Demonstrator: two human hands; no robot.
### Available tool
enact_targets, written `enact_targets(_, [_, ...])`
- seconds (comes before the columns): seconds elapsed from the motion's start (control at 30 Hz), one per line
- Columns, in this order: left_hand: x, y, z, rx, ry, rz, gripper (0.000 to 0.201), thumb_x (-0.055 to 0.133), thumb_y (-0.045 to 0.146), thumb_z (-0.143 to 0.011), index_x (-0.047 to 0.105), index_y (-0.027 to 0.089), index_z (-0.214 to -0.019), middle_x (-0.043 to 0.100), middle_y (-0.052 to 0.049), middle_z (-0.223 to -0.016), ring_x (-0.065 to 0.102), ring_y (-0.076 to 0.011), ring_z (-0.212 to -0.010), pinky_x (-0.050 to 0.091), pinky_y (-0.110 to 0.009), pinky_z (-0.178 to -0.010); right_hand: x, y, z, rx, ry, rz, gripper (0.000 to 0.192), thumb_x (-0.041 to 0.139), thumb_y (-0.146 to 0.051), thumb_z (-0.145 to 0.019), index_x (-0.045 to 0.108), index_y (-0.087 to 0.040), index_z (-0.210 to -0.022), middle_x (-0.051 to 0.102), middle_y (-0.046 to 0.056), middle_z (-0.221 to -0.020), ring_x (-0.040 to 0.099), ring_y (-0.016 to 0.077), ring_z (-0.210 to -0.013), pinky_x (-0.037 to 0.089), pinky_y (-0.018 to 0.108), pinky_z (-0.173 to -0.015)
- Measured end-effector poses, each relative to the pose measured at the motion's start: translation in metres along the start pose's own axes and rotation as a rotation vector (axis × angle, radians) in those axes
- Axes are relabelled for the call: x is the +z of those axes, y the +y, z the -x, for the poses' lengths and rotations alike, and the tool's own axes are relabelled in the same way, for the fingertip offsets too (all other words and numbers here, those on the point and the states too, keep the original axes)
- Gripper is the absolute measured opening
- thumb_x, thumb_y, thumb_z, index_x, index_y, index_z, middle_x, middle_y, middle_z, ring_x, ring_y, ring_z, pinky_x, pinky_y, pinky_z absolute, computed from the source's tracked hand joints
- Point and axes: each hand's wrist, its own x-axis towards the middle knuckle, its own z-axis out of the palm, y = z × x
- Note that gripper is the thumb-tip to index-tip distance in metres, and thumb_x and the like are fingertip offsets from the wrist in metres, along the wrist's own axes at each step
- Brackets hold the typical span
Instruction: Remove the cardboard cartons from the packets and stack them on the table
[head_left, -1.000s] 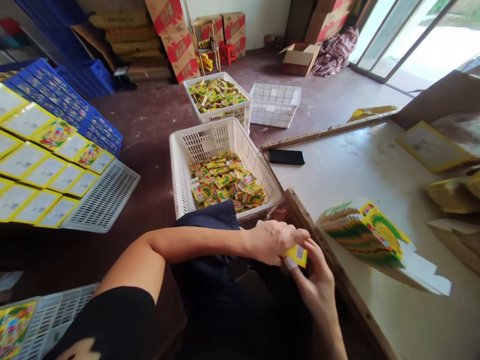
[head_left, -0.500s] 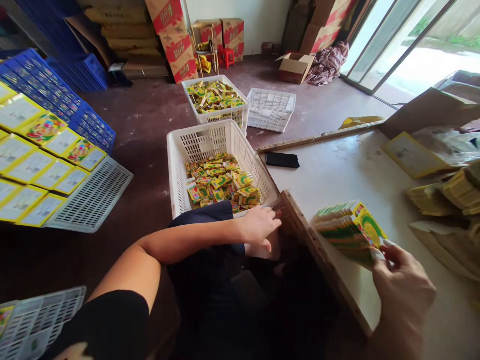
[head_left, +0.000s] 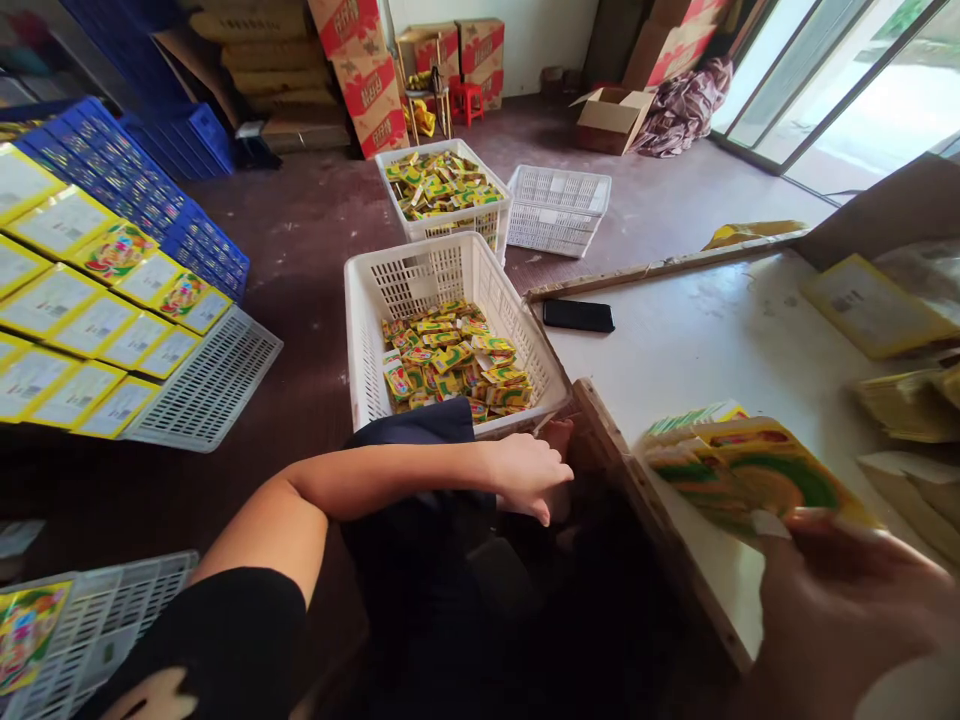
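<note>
Carton (head_left: pixel 791 465), long axis slanting down-right

My right hand (head_left: pixel 847 600) pinches a yellow and green card (head_left: pixel 787 465), a bit blurry, in front of a stack (head_left: pixel 701 414) on the white table (head_left: pixel 720 335). My left hand (head_left: pixel 529 475) holds nothing, fingers bent, near a white basket (head_left: pixel 361 345). Little yellow boxes (head_left: pixel 450 355) lie all jumbled inside. A fuller basket (head_left: pixel 416 232) stands behind. A black phone (head_left: pixel 578 315) lies on the table.
</note>
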Motion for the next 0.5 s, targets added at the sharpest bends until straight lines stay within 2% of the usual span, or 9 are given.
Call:
enact_targets(0.07, [0.003, -0.001, -0.003, 0.055, 0.095, 0.244, 0.073, 0.078, 0.039, -0.071, 0.05, 0.01, -0.131, 0.06, -0.02, -0.127, 0.058, -0.0328, -0.117, 0.046, -0.041, -0.096, 0.012, -0.009, 0.024, 0.069, 0.03, -0.056, 0.041, 0.079, -0.024, -0.05, 0.053, -0.022, -0.082, 0.061, -0.001, -0.074, 0.059, 0.0184, -0.067, 0.047, 0.035, -0.066])
enact_targets(0.13, [0.008, 0.001, -0.006, 0.144, 0.262, 0.616, 0.076, 0.08, 0.032, -0.068, 0.048, 0.015, -0.135, 0.057, -0.014, -0.134, 0.053, -0.0292, -0.123, 0.041, -0.038, -0.104, 0.026, -0.016, 0.05, 0.089, -0.093, -0.116, 0.043, 0.081, -0.028, -0.053, 0.054, -0.021, -0.086, 0.062, -0.002, -0.072, 0.059, 0.0155, -0.063, 0.048, 0.03, -0.061])
enact_targets(0.2, [0.015, 0.006, -0.011, 0.227, 0.4, 1.019, 0.06, 0.075, 0.032, -0.074, 0.054, 0.021, -0.129, 0.06, -0.007, -0.129, 0.054, -0.0255, -0.121, 0.041, -0.036, -0.104, 0.039, -0.019, 0.074, 0.104, -0.223, -0.242, 0.043, 0.082, -0.03, -0.057, 0.054, -0.021, -0.088, 0.064, -0.002, -0.073, 0.061, 0.0141, -0.063, 0.05, 0.028, -0.061])
enact_targets(0.27, [0.021, 0.012, -0.014, 0.268, 0.461, 1.32, 0.049, 0.063, 0.043, -0.082, 0.058, 0.021, -0.125, 0.064, -0.008, -0.12, 0.058, -0.0242, -0.114, 0.046, -0.037, -0.098, 0.048, -0.019, 0.094, 0.137, -0.31, -0.35, 0.041, 0.081, -0.029, -0.063, 0.055, -0.022, -0.094, 0.066, -0.002, -0.077, 0.064, 0.0138, -0.066, 0.052, 0.028, -0.063])
enact_targets(0.37, [0.022, 0.019, -0.014, 0.32, 0.501, 1.561, 0.064, 0.058, 0.062, -0.08, 0.059, 0.018, -0.125, 0.065, -0.014, -0.119, 0.06, -0.0262, -0.11, 0.05, -0.038, -0.091, 0.053, -0.019, 0.111, 0.168, -0.409, -0.484, 0.044, 0.077, -0.025, -0.071, 0.055, -0.026, -0.108, 0.068, 0.0, -0.086, 0.066, 0.0149, -0.074, 0.054, 0.03, -0.069])
enact_targets(0.43, [0.017, 0.02, -0.01, 0.368, 0.538, 1.66, 0.066, 0.066, 0.064, -0.073, 0.061, 0.019, -0.122, 0.064, -0.014, -0.121, 0.059, -0.0272, -0.114, 0.049, -0.036, -0.092, 0.052, -0.019, 0.115, 0.16, -0.509, -0.558, 0.046, 0.075, -0.025, -0.074, 0.054, -0.028, -0.115, 0.069, 0.003, -0.095, 0.067, 0.0165, -0.082, 0.055, 0.032, -0.075])
enact_targets(0.5, [0.009, 0.02, -0.006, 0.425, 0.531, 1.665, 0.058, 0.07, 0.058, -0.072, 0.064, 0.021, -0.117, 0.067, -0.011, -0.117, 0.06, -0.0258, -0.114, 0.048, -0.035, -0.093, 0.047, -0.018, 0.114, 0.161, -0.618, -0.614, 0.046, 0.074, -0.026, -0.076, 0.054, -0.028, -0.118, 0.069, 0.005, -0.102, 0.067, 0.0182, -0.089, 0.054, 0.034, -0.081])
